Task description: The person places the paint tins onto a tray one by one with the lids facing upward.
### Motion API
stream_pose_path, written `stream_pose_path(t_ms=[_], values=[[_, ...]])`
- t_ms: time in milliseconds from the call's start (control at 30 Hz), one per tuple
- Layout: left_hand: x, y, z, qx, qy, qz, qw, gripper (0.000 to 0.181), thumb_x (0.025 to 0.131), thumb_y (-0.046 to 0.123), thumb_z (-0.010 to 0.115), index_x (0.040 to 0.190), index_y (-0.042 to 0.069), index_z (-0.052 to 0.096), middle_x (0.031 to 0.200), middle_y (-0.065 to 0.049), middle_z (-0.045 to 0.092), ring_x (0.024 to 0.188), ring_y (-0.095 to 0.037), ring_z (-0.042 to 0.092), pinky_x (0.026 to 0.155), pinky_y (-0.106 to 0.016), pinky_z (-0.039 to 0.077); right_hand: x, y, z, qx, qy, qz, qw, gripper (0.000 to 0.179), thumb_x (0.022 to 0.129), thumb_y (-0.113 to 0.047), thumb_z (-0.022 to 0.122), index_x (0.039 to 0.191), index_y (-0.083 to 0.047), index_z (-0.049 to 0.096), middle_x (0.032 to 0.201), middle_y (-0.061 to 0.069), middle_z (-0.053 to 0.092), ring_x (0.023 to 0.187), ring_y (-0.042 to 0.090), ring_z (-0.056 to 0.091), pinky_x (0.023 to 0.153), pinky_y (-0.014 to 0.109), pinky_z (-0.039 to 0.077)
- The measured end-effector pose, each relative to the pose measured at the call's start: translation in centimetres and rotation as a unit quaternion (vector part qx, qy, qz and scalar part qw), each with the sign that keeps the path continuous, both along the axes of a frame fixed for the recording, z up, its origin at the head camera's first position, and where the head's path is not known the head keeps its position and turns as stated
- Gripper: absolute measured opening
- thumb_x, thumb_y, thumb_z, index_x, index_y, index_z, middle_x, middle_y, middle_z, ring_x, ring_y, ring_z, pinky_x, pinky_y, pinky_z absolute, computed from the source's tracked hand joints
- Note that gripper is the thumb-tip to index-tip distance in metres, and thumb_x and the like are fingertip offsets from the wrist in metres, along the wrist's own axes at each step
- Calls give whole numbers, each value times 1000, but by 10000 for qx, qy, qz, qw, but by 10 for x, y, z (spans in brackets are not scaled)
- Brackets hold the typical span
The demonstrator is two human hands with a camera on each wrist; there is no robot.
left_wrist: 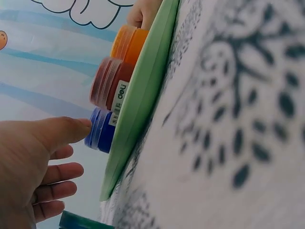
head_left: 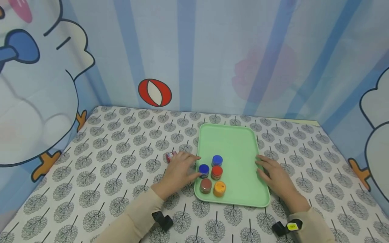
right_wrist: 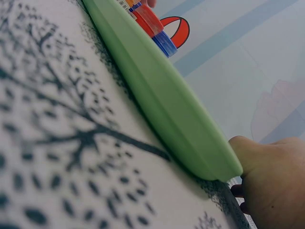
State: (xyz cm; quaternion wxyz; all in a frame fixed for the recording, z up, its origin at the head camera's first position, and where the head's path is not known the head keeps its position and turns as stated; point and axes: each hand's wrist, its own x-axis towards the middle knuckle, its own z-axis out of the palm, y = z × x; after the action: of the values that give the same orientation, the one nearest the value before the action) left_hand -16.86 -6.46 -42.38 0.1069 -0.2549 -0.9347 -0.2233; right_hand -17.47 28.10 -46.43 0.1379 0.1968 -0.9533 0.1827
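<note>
A light green tray (head_left: 240, 168) lies on the patterned cloth. Paint jars stand upright in its left part: two blue-lidded jars (head_left: 217, 161), a red jar (head_left: 216, 172), a brown jar (head_left: 205, 186) and an orange jar (head_left: 219, 189). At the left rim is my left hand (head_left: 180, 170), fingers loosely spread and thumb close beside the nearer blue jar (left_wrist: 102, 131); whether it touches the jar I cannot tell. My right hand (head_left: 275, 175) rests against the right rim with fingers extended. In the right wrist view its thumb meets the tray's edge.
A small red item (head_left: 170, 156) lies on the cloth (head_left: 121, 162) beyond my left hand, which partly covers it. A dark green object (left_wrist: 83, 221) shows at the bottom of the left wrist view. A printed curtain (head_left: 212, 50) hangs behind the table.
</note>
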Motion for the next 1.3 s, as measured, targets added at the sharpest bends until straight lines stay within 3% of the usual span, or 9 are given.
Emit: stream_pose_path(t_ms=[400,733,933,1067,1300], values=[[1,-15,11,-364,250,85,9990,49,79,37,76,119,11,64,113,-5,67,109,-25,57,96,-43,44,-6,-8,-1,-6,33,78,10000,33,93,-15,60,122,2,61,138,19,52,126,40,48,103,55,40],[3,-29,19,-642,109,-82,9978,42,79,34,76,114,12,66,109,-4,66,105,-22,57,94,-40,44,-7,-10,-2,-25,-17,83,10000,34,94,-16,59,123,3,60,139,19,51,126,41,47,103,56,39],[5,-39,23,-1131,-52,-188,9934,42,75,34,80,110,14,68,105,0,66,100,-18,55,93,-36,43,-5,-8,-2,-34,76,112,9999,34,93,-15,60,122,3,61,137,20,52,124,42,48,102,57,39],[6,-42,23,-1462,-95,-259,9889,43,73,35,80,108,13,68,104,-1,66,105,-20,56,98,-37,43,-3,-6,-2,-9,142,97,9999,34,93,-15,61,122,3,61,137,20,53,124,41,48,101,56,40],[7,-47,15,-1614,-162,-322,9862,47,72,35,82,110,12,67,105,-2,65,105,-20,54,103,-38,41,0,-3,1,-54,20,-56,10000,41,92,-15,61,128,4,55,140,23,48,125,45,46,101,59,39]])
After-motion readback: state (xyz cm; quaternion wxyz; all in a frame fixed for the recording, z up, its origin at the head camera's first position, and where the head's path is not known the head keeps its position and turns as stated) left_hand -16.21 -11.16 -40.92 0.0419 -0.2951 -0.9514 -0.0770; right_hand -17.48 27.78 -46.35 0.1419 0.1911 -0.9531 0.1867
